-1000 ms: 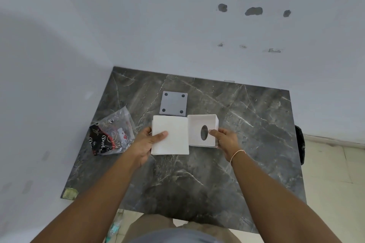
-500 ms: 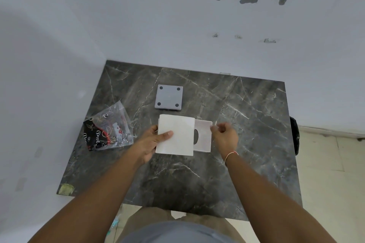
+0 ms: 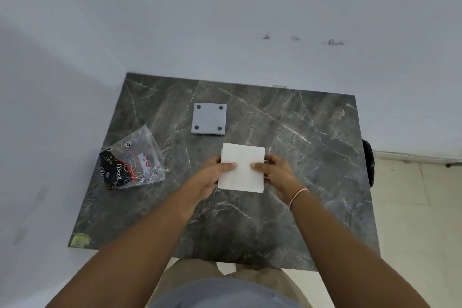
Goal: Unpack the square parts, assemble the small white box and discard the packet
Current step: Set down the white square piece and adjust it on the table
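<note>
white box (image 3: pixel 242 167) pinched at both side edges by left hand (image 3: pixel 209 177) and right hand (image 3: pixel 277 175) (bare marble all round).

both hands (image 3: pixel 212 175) gripping white box (image 3: pixel 242 167), marble table (image 3: pixel 312 157)

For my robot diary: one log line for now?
both hands: left hand, right hand grip white box | grey plate, packet untouched

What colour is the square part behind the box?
Grey square part, dark dot at each corner; head view.
</note>
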